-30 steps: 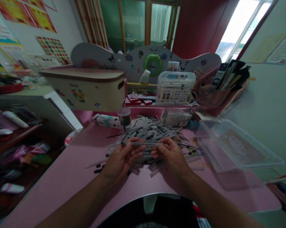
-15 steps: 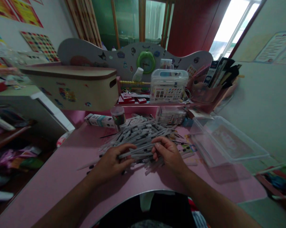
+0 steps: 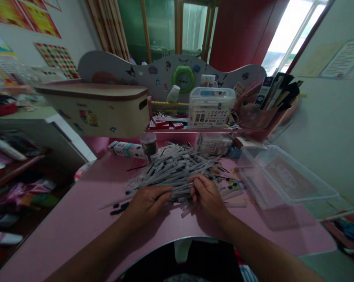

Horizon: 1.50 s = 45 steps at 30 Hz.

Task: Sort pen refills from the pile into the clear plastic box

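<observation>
A large pile of translucent whitish pens point(image 3: 177, 162), some with black parts, lies in the middle of the pink desk. At its near edge my left hand point(image 3: 149, 201) is closed, thumb and forefinger pinched together on a slim pen point(image 3: 181, 188). My right hand point(image 3: 206, 194) is closed too, its thumb and fingertips pinching the other end of that pen. Exactly where each fingertip grips is hard to make out against the pile. Several small black caps point(image 3: 120, 208) lie left of my left hand.
An open clear plastic box point(image 3: 294, 176) stands on the right of the pink desk point(image 3: 85, 223). Behind the pile are a round tub point(image 3: 149, 145), a long carton point(image 3: 125, 149) and a clear case point(image 3: 214, 144). A shelf behind bears a cream bin point(image 3: 106, 111) and a handled case point(image 3: 210, 107).
My left thumb and forefinger have closed together from a wider grip. My right hand has stayed nearly in place, pinching. The whole view has shifted slightly.
</observation>
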Each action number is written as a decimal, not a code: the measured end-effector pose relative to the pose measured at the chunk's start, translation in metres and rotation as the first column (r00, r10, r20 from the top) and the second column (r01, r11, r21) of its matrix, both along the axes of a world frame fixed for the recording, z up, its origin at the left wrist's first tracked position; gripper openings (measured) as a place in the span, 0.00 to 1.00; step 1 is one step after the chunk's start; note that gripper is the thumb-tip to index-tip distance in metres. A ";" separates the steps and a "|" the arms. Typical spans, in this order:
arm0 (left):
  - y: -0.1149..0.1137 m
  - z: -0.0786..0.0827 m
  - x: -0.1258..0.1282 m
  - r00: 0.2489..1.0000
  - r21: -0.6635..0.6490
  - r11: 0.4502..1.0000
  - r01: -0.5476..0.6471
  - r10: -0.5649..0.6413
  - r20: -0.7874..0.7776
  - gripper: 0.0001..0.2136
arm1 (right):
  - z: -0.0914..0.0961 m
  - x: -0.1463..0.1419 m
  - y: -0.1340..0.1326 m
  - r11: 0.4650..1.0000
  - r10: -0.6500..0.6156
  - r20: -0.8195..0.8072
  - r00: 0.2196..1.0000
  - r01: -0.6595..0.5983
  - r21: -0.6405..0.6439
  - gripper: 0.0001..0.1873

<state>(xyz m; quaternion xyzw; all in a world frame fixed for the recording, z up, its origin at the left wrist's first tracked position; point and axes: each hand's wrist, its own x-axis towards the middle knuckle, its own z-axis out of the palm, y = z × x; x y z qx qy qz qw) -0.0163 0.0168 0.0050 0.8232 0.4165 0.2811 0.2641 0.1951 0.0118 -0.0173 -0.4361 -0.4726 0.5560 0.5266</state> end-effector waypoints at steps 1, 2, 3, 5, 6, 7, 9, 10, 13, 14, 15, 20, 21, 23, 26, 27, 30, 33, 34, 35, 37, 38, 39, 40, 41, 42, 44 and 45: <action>-0.001 -0.001 0.001 1.000 0.014 1.000 -0.001 0.002 -0.008 0.14 | -0.001 0.000 0.000 1.000 -0.003 0.011 1.000 0.003 0.004 0.17; -0.001 -0.001 0.002 1.000 0.027 1.000 -0.001 0.001 -0.019 0.14 | -0.001 0.000 0.000 1.000 -0.003 0.022 1.000 0.003 0.006 0.17; -0.002 -0.002 0.002 1.000 0.043 0.999 0.001 0.000 -0.029 0.14 | -0.001 0.000 0.000 1.000 -0.001 0.031 1.000 0.001 0.004 0.17; -0.002 -0.004 0.004 0.999 0.078 0.997 0.007 -0.003 -0.050 0.14 | -0.002 0.000 -0.001 1.000 0.000 0.031 1.000 0.000 -0.007 0.16; -0.002 -0.005 0.004 0.998 0.101 0.995 0.008 -0.002 -0.058 0.14 | -0.003 0.000 -0.001 1.000 0.001 0.029 1.000 -0.001 -0.013 0.16; -0.003 -0.006 0.005 0.998 0.128 0.992 0.008 0.000 -0.063 0.14 | -0.004 -0.001 -0.002 1.000 0.000 0.026 1.000 0.000 -0.019 0.16; -0.002 -0.007 0.005 0.997 0.173 0.985 0.018 -0.006 -0.073 0.14 | -0.006 -0.002 -0.003 1.000 -0.005 0.017 1.000 0.005 -0.028 0.16; -0.002 -0.008 0.005 0.997 0.194 0.981 0.021 -0.007 -0.075 0.14 | -0.007 -0.002 -0.003 0.999 -0.002 0.014 1.000 0.002 -0.032 0.16; -0.001 -0.007 0.004 0.998 0.261 0.965 -0.006 0.022 -0.056 0.14 | 0.000 0.003 0.001 0.999 0.034 0.068 0.997 -0.033 -0.030 0.15; 0.000 -0.006 0.004 0.998 0.283 0.959 -0.021 0.036 -0.047 0.14 | 0.006 0.006 0.003 0.998 0.059 0.139 0.989 -0.059 -0.005 0.13; 0.000 -0.005 0.004 0.998 0.300 0.953 -0.033 0.047 -0.040 0.14 | 0.013 0.010 0.005 0.994 0.082 0.245 0.966 -0.095 0.045 0.11; -0.003 -0.004 0.006 0.999 0.353 0.935 0.012 0.004 -0.045 0.11 | 0.053 0.018 0.001 0.866 0.025 0.855 0.518 -0.438 0.240 0.07; -0.003 -0.005 0.007 0.999 0.379 0.925 0.038 -0.026 -0.038 0.10 | 0.059 0.018 -0.003 0.848 0.004 0.907 0.421 -0.482 0.220 0.08; -0.004 -0.007 0.008 0.996 0.441 0.894 0.080 -0.086 -0.007 0.10 | 0.070 0.021 -0.014 0.828 -0.017 0.960 0.280 -0.534 0.170 0.07; -0.005 -0.007 0.006 0.997 0.460 0.888 -0.012 -0.022 0.070 0.16 | 0.094 0.046 -0.029 0.825 -0.059 0.980 0.191 -0.543 0.156 0.07; -0.005 -0.007 0.005 0.995 0.444 0.893 -0.073 0.032 0.099 0.19 | 0.105 0.061 -0.031 0.841 -0.100 0.978 0.185 -0.509 0.182 0.08; -0.004 -0.005 0.003 0.979 0.403 0.896 -0.186 0.134 0.154 0.24 | 0.146 0.122 -0.030 0.932 -0.231 0.961 0.150 -0.248 0.263 0.06; -0.004 -0.004 0.004 0.977 0.399 0.896 -0.193 0.140 0.159 0.23 | 0.177 0.180 -0.017 0.994 -0.106 0.993 0.059 0.026 0.104 0.03; -0.004 -0.004 0.004 0.979 0.403 0.896 -0.185 0.133 0.156 0.22 | 0.181 0.195 -0.011 0.995 -0.022 0.996 0.085 0.095 0.014 0.01; -0.004 -0.004 0.005 0.980 0.406 0.896 -0.178 0.126 0.153 0.22 | 0.181 0.207 -0.004 0.986 0.044 0.989 0.141 0.154 -0.066 0.02; -0.005 -0.005 0.006 0.983 0.408 0.898 -0.165 0.116 0.142 0.22 | 0.173 0.224 0.009 0.958 0.145 0.962 0.233 0.211 -0.196 0.06; -0.005 -0.006 0.006 0.985 0.406 0.900 -0.158 0.113 0.134 0.21 | 0.165 0.228 0.015 0.940 0.203 0.945 0.256 0.221 -0.262 0.08; -0.005 -0.007 0.006 0.986 0.401 0.904 -0.151 0.109 0.125 0.21 | 0.157 0.231 0.020 0.918 0.267 0.927 0.265 0.223 -0.328 0.09; -0.004 -0.008 0.005 0.987 0.392 0.908 -0.145 0.107 0.116 0.21 | 0.148 0.232 0.025 0.888 0.336 0.906 0.256 0.234 -0.396 0.09; -0.004 -0.009 0.005 0.988 0.382 0.913 -0.141 0.107 0.109 0.20 | 0.139 0.231 0.028 0.853 0.399 0.883 0.248 0.252 -0.457 0.09; -0.003 -0.009 0.004 0.989 0.374 0.917 -0.137 0.105 0.104 0.20 | 0.131 0.229 0.031 0.833 0.434 0.866 0.248 0.256 -0.490 0.09; -0.002 -0.009 0.004 0.989 0.356 0.925 -0.134 0.105 0.099 0.19 | 0.117 0.223 0.033 0.834 0.437 0.860 0.261 0.241 -0.497 0.09; -0.002 -0.009 0.004 0.990 0.348 0.928 -0.132 0.104 0.098 0.19 | 0.111 0.219 0.033 0.851 0.412 0.869 0.273 0.225 -0.474 0.10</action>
